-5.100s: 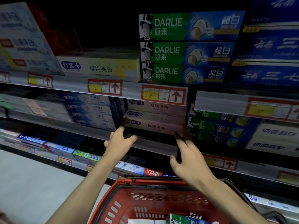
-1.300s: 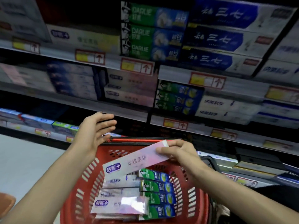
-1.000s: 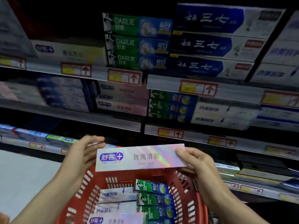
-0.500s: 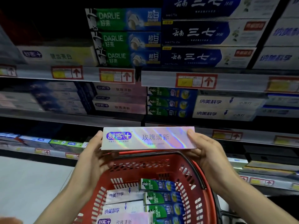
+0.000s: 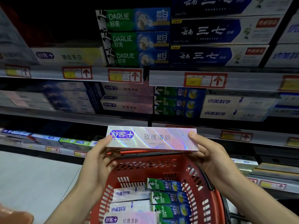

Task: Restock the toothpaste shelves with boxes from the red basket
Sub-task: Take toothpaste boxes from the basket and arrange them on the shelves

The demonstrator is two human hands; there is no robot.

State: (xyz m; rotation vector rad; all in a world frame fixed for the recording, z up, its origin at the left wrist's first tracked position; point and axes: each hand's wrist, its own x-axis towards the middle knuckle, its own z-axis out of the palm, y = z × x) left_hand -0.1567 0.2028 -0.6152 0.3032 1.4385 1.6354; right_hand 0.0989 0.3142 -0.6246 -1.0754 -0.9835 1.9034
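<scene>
Grey shop floor [image 5: 32,183] lay below you; nearest, the red basket [image 5: 191,160] held boxes, its pink one [image 5: 129,219] cut off at the frame's bottom. Above the rim, your left hand [image 5: 97,162] and right hand [image 5: 210,159] each gripped an end of the iridescent pink box [image 5: 152,138], fingers partly hidden behind it. Beyond, matching boxes [image 5: 127,99] sat blurred on the middle shelf [image 5: 64,117]. Just over a second earlier, only your right hand held it, tilted.

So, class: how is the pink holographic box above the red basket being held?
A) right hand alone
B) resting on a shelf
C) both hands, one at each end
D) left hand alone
C: the left hand grips one end of the pink box and the right hand grips the other.
</scene>
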